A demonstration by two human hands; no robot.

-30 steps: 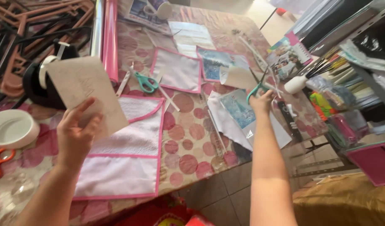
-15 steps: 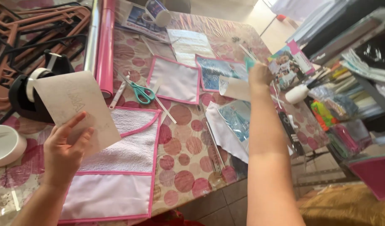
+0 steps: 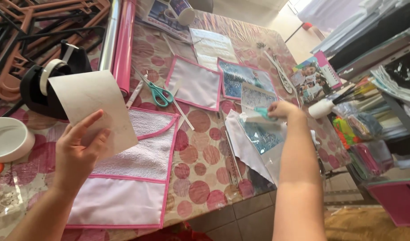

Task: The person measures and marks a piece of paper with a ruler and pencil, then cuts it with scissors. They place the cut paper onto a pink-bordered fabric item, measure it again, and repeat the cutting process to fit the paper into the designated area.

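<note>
- Now left hand (image 3: 78,154) pinches beige paper sheet (image 3: 95,109) upright over pink-trimmed bib (image 3: 138,174), near table's (image 3: 205,174) front edge.
- Right hand (image 3: 281,109) closed on teal tool (image 3: 263,114), at right edge, well apart from sheet.

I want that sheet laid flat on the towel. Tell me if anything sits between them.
Nothing visible does. The left hand holds the beige sheet just above the pink-trimmed white towel, whose surface below is bare.
</note>
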